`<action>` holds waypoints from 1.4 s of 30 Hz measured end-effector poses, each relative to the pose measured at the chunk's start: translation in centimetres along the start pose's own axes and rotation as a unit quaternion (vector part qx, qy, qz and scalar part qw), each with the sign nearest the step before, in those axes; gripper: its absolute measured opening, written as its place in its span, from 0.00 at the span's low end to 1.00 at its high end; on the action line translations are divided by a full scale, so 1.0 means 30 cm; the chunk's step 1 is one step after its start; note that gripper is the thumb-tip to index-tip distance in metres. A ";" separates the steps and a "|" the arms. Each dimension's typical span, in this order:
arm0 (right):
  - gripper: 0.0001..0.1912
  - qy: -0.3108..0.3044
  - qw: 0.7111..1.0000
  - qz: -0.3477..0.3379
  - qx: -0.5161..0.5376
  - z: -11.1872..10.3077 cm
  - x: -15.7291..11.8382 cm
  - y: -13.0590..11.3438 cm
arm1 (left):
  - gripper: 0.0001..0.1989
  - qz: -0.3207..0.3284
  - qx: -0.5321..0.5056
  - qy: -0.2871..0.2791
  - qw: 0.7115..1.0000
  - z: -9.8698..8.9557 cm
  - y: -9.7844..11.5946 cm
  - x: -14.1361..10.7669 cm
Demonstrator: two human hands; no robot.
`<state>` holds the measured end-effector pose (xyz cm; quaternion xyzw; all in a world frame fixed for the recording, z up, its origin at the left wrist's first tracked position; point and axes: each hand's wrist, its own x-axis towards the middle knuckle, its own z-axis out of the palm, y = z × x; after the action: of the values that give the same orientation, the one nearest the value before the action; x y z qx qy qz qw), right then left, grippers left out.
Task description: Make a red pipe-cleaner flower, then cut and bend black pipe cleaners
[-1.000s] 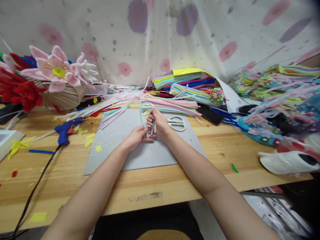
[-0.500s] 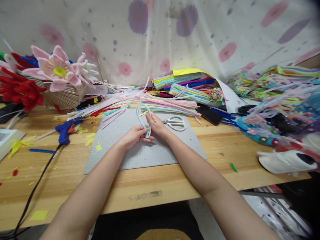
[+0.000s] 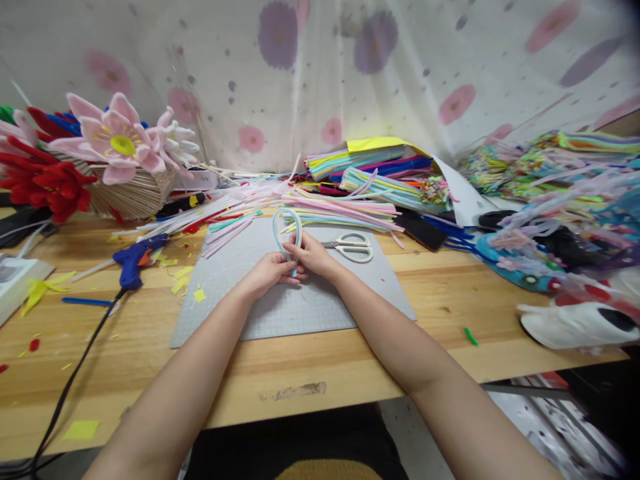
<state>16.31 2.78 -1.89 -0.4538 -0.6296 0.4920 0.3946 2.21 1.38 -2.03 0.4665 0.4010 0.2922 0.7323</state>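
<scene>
Pipe cleaners in pale blue and a whitish pink are bent into an upright loop above the grey cutting mat. My left hand pinches the lower ends of the loop between thumb and fingers. On its right side, my right hand grips the loop low down, its thumb and fingertips close to the left ones. The fingers hide the exact place where the ends meet. Just right of my right hand lie scissors with pale handles, their blades partly behind the hand.
A blue glue gun with a black cord lies left of the mat. Bundles of pipe cleaners line the back, near a black phone. Fuzzy flowers stand back left; a white shoe-like object is at the right.
My right hand has slid slightly down the loop, and its fingers have closed in by the left fingertips. The loop stays in nearly the same place.
</scene>
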 end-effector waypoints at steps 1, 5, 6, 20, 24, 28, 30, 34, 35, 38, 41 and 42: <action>0.13 -0.020 0.999 0.007 0.030 -0.008 0.001 0.000 | 0.05 0.004 -0.003 0.017 1.000 -0.002 0.002 -0.002; 0.14 0.008 0.997 0.001 0.071 -0.044 0.010 0.003 | 0.03 0.003 -0.002 0.052 0.999 -0.010 0.014 -0.009; 0.14 0.018 0.998 0.000 0.067 -0.049 0.012 0.004 | 0.04 0.001 0.003 0.052 0.999 -0.011 0.015 -0.009; 0.17 -0.036 0.997 0.047 0.050 -0.048 0.001 -0.014 | 0.06 0.006 0.037 0.082 0.996 0.001 0.018 -0.008; 0.16 0.016 0.999 0.001 0.035 -0.058 0.012 -0.001 | 0.08 -0.012 0.040 0.091 0.995 0.001 0.025 -0.013; 0.15 0.035 0.999 -0.037 0.018 -0.064 0.019 0.008 | 0.09 -0.026 0.048 0.079 0.995 -0.004 0.023 -0.012; 0.15 0.019 0.999 -0.042 0.011 -0.061 0.017 0.008 | 0.09 -0.022 0.056 0.070 0.996 -0.006 0.020 -0.008; 0.17 -0.022 0.999 -0.040 -0.001 -0.050 0.005 -0.002 | 0.08 -0.005 0.072 0.077 0.994 -0.004 0.015 -0.003; 0.17 -0.031 0.999 -0.038 0.001 -0.048 0.003 -0.004 | 0.08 -0.002 0.075 0.081 0.994 -0.003 0.014 -0.003; 0.17 -0.056 0.998 -0.025 0.018 -0.046 0.000 -0.008 | 0.08 0.004 0.081 0.083 0.993 -0.001 0.013 -0.002; 0.15 -0.067 0.997 -0.009 0.044 -0.046 -0.001 -0.008 | 0.09 0.005 0.079 0.082 0.994 -0.003 0.010 0.000; 0.14 -0.069 0.996 -0.004 0.053 -0.046 -0.001 -0.008 | 0.09 0.006 0.077 0.082 0.994 -0.004 0.009 0.001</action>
<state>17.57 3.09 -1.39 -0.3945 -0.6306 0.5529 0.3757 2.10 1.56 -1.81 0.4987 0.4780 0.3018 0.6571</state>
